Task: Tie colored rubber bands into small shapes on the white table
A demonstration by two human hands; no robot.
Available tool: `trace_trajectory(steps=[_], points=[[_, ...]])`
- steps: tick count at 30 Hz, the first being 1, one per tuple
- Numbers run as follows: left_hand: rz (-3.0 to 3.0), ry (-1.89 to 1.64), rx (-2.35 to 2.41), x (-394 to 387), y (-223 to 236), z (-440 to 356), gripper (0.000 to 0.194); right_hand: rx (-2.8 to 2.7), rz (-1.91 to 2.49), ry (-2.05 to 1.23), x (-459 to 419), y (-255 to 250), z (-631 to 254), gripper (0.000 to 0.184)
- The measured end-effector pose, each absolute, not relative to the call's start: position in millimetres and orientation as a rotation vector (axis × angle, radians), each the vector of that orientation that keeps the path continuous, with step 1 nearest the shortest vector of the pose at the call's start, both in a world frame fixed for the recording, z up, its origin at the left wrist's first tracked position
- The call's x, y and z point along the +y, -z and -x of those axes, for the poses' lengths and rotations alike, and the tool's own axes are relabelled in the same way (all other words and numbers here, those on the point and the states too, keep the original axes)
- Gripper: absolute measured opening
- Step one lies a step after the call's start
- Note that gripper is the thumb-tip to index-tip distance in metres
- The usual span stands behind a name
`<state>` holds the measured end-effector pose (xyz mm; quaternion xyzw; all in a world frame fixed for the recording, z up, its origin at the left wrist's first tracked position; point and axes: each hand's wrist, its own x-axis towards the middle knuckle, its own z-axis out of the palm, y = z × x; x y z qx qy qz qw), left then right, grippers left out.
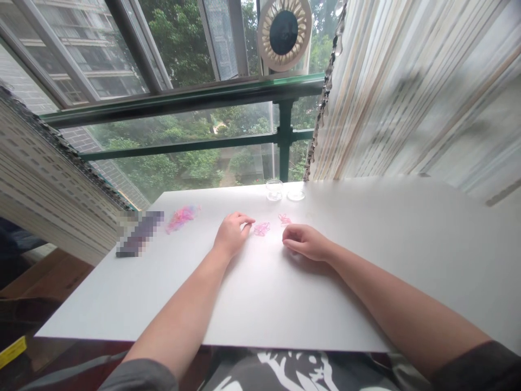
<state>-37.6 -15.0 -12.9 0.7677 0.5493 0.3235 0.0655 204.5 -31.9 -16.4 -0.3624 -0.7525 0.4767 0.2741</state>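
Note:
A small pile of pink loops that look like elastic bands (261,228) lies on the white table (244,304). My left hand (233,234) rests at the left edge of this pile, its forefinger stretched toward the bands and the thumb a little apart. A smaller group of pink bands (284,219) lies just beyond my right hand (308,242). That hand is curled, with thumb and forefinger brought together near the tabletop; whatever may be between them is too small to make out.
A larger heap of pink and purplish bands (182,218) lies at the back left, beside a blurred dark oblong object (140,234). At the far edge stand a clear round container (274,190) and a clear lid or dish (296,195). Beyond are a green railing (183,104) and curtains (391,98).

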Motion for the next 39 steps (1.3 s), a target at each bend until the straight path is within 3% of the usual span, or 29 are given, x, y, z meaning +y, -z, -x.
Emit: trace_trajectory(steps=[10, 17, 20, 28, 39], points=[[-2.239, -1.013, 1.704, -16.7, 11.9, 47.9, 0.018, -2.075, 1.019, -1.258, -34.3, 17.1, -203.9, 0.011], [-2.001, -0.762, 2.061, -5.8, 5.8, 91.2, 0.019, -2.126, 1.011, -1.226, -32.2, 19.7, -205.6, 0.014], [-1.852, -0.676, 2.234, -3.0, 3.8, 116.2, 0.026, -2.15, 1.025, -1.183, -31.9, 20.1, -206.0, 0.016], [-1.569, -0.393, 2.515, -6.3, 0.3, 141.6, 0.066, -2.163, 1.051, -1.175, -34.0, 16.3, -204.9, 0.015], [-1.6, -0.283, 2.532, -0.5, 5.7, 144.3, 0.064, -2.15, 1.04, -1.2, -33.9, 15.7, -203.7, 0.014]])
